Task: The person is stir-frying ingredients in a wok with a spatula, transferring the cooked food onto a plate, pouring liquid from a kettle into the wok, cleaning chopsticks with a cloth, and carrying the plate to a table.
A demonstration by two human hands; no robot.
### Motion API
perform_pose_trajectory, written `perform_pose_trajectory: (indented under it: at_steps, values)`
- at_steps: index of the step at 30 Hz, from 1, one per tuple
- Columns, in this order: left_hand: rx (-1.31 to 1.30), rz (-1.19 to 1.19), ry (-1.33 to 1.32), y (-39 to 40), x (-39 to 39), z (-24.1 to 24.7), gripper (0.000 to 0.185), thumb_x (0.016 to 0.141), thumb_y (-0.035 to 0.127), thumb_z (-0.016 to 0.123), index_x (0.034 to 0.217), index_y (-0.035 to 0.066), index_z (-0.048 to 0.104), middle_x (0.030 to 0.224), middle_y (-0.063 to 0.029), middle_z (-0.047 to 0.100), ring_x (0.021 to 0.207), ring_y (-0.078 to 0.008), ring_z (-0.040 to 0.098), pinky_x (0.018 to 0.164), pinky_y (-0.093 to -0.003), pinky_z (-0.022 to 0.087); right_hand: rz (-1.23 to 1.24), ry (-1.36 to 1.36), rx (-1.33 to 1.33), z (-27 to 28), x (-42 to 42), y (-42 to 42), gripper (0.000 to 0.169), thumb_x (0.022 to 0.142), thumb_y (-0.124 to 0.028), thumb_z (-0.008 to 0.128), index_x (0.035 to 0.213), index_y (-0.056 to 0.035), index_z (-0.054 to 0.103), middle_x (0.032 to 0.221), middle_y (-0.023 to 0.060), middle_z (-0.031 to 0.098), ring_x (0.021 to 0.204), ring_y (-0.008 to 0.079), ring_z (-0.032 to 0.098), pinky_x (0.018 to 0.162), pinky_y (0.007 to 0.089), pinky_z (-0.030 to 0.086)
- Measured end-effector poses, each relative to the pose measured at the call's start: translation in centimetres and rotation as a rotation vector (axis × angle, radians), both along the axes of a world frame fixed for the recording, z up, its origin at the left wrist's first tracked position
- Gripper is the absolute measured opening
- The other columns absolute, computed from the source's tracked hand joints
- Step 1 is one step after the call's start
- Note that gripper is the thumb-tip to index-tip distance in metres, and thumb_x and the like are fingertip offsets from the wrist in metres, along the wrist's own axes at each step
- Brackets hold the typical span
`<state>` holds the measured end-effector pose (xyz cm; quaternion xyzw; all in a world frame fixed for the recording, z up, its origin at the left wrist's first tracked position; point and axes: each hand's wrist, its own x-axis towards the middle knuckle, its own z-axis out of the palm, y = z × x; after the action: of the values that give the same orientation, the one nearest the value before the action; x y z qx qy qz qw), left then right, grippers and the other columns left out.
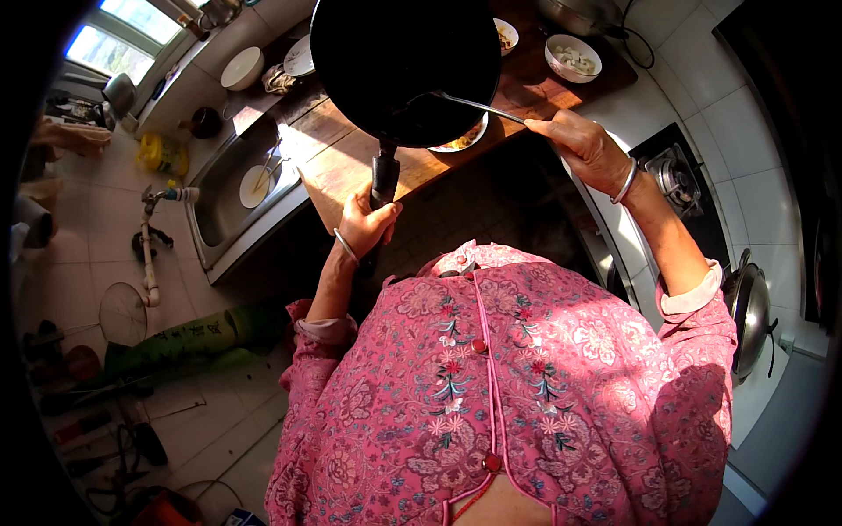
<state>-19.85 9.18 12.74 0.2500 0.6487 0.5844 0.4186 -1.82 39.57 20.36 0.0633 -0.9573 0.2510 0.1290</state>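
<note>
My left hand grips the black handle of a frying pan, held up over the wooden worktop. The pan's surface is so dark that any contents cannot be made out. In my right hand is the thin metal handle of a utensil. Its far end reaches across the pan and fades into the dark, so its kind is unclear. Partly hidden behind the pan's lower right rim, a bowl of food sits near the worktop's front edge.
A white bowl of pale chunks and another food bowl stand at the back right. Leftward is a steel sink holding a dish and chopsticks. A gas burner and a lidded wok are on the right.
</note>
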Motion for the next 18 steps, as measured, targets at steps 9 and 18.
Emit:
perform_pose_trajectory:
  at_steps: [9,18]
  values:
    - [0.026,0.035,0.018,0.3,-0.8,-1.0,0.015,0.077,0.004,0.058,0.086,0.001,0.046,0.050,-0.0013,0.046,0.035,-0.0098,0.043,0.034,-0.0238,0.034,-0.288,0.166,0.076,-3.4,-5.0,1.9,0.049,0.072,0.012,0.049,0.116,-0.0092,0.056,0.081,0.0125,0.053,0.078,0.0280,0.055,0.072,0.0347,0.045]
    - [0.012,0.103,0.061,-0.2,-2.1,-1.4,0.015,0.076,0.004,0.056,0.088,-0.001,0.048,0.051,-0.0015,0.046,0.034,-0.0106,0.043,0.033,-0.0238,0.034,-0.001,0.004,0.295,-2.5,-2.6,3.0,0.045,0.074,0.008,0.051,0.112,-0.0158,0.057,0.082,0.0083,0.049,0.078,0.0269,0.052,0.073,0.0349,0.046]
